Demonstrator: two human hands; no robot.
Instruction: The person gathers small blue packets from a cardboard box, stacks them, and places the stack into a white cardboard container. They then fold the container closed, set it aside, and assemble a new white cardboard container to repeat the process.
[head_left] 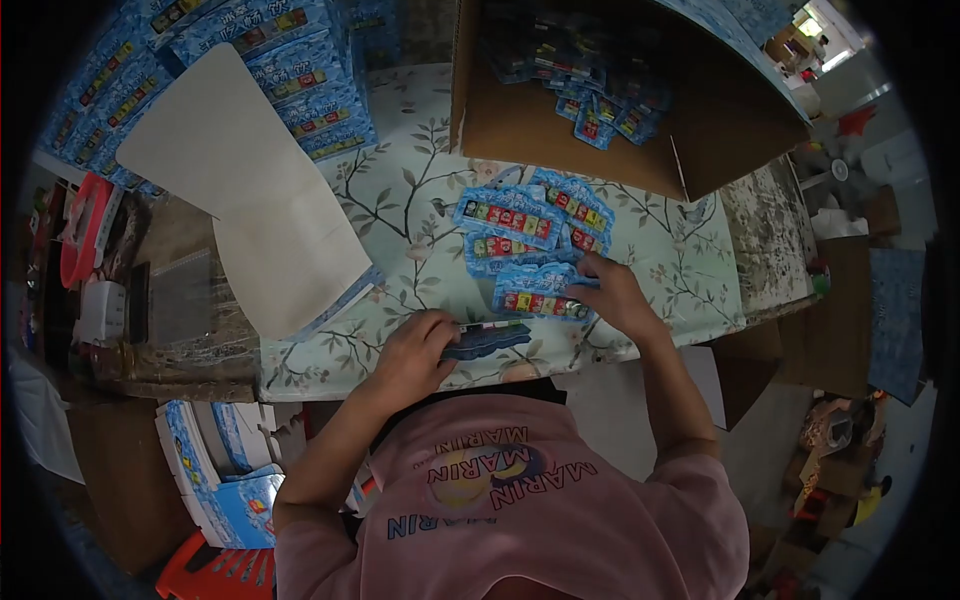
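Near the table's front edge, my left hand (418, 345) is closed on a dark blue card pack (490, 341), which lies tilted with its edge toward me. My right hand (612, 292) pinches the right end of a light blue card pack (530, 292) with red and yellow squares. Just behind it, several similar packs (508, 217) overlap in a loose pile on the flowered tablecloth (400, 215). The fingertips of my left hand are partly hidden by the pack.
An open cardboard box (570, 155) with more packs inside stands at the back right. White card sheets (270, 190) lie on the left, before stacked blue boxes (315, 90). A red plastic basket (85, 230) is at the far left.
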